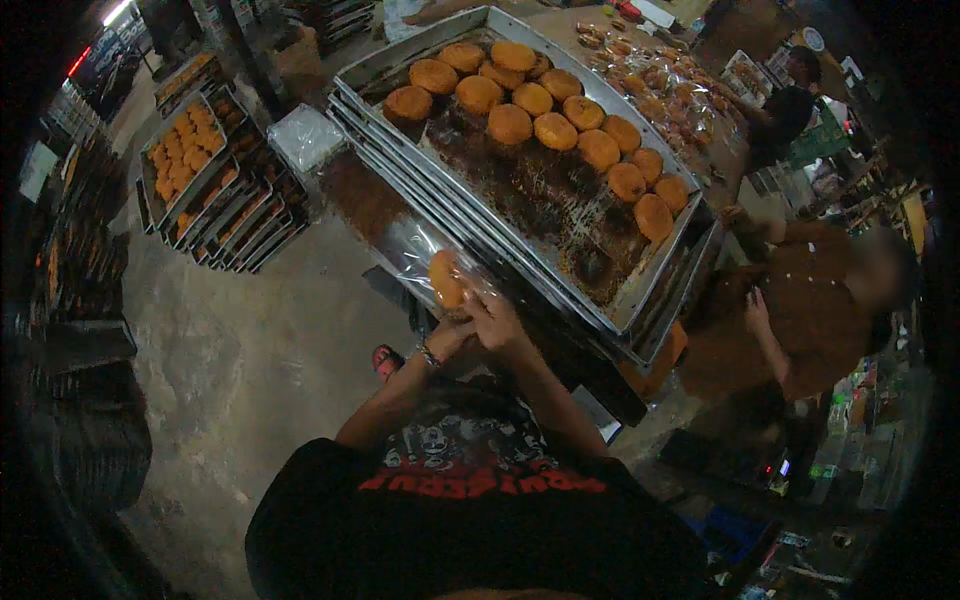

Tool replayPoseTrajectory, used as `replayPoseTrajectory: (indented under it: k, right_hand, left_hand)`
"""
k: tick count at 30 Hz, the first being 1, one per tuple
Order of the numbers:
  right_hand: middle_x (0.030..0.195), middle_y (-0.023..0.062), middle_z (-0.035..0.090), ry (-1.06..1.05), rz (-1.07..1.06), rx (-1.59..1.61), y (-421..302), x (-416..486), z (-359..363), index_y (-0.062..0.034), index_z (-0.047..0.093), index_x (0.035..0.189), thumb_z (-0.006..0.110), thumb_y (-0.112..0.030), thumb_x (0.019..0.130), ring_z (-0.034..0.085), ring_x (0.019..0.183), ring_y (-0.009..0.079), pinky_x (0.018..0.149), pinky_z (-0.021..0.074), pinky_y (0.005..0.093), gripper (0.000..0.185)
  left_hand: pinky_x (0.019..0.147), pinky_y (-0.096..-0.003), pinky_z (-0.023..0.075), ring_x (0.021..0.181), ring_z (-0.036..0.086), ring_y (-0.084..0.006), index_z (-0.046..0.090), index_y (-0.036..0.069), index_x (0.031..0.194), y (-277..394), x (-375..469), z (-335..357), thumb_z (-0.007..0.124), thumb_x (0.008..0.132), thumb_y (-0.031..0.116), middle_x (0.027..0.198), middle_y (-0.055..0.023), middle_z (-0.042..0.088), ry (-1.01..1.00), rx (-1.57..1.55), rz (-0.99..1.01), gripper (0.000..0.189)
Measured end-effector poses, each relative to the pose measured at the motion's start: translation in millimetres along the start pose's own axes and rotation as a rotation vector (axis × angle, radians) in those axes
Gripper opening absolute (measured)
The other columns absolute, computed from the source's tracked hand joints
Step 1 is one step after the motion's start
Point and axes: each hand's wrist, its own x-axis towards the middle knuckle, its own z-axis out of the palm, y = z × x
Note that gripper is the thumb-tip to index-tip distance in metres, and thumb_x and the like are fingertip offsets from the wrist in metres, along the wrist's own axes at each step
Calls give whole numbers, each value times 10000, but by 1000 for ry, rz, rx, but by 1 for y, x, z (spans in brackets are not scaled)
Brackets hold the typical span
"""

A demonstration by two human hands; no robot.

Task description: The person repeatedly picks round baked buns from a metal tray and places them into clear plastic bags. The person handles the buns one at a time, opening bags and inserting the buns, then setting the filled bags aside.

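Observation:
A round golden-brown bun point(447, 279) sits inside a clear plastic bag point(417, 251) just in front of me. My right hand point(495, 319) grips the bag at the bun's near side. Against it, my left hand point(450, 337), with a bracelet at the wrist, pinches the bag's near end; its fingertips are partly hidden. Beyond my hands lies a large metal baking tray point(480, 202), the top one of a stack. Several loose buns point(510, 124) cover its far and right parts, and its browned base shows nearer to me.
A stack of trays with more buns point(187, 154) stands on the floor at left. Clear plastic bags point(306, 136) lie by the tray's left corner. Bagged goods point(660, 82) are heaped beyond the tray. A person in brown point(780, 307) is at right, another person point(787, 112) farther back.

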Motion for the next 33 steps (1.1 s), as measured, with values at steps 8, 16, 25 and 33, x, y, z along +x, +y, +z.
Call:
replayPoseTrajectory:
  k: [8, 16, 25, 33]
  right_hand:
    - [1353, 158, 453, -58, -65, 340, -132, 60, -84, -54, 382, 1375, 461, -263, 972, 552, 1127, 303, 824, 546, 396, 460]
    - [1448, 186, 286, 283, 58, -17, -77, 215, -129, -77, 220, 1437, 524, -309, 919, 387, 1267, 382, 1058, 316, 507, 643]
    - [1259, 243, 459, 37, 51, -1205, -18, 209, -71, -121, 255, 1410, 526, -239, 910, 425, 1179, 442, 1030, 325, 487, 582]
    - [1191, 179, 560, 71, 183, -401, -28, 72, -149, -129, 390, 1316, 567, -144, 873, 575, 1054, 349, 848, 489, 412, 477]
  left_hand:
    - [666, -381, 512, 728, 660, -226, 694, 8, 885, -70, 20, -110, 679, 757, 502, 803, -162, 686, 337, 550, -522, 511]
    - [695, -412, 524, 699, 671, -314, 698, -14, 716, -100, 52, -135, 671, 738, 449, 699, -191, 665, 502, 709, -240, 464]
    - [728, -433, 532, 831, 664, -331, 732, 140, 885, -75, 48, -150, 649, 725, 409, 878, -146, 692, -46, 1475, -78, 324]
    - [683, -382, 546, 737, 681, -268, 706, 18, 868, -91, 85, -136, 730, 669, 347, 829, -145, 701, 464, 469, -296, 385]
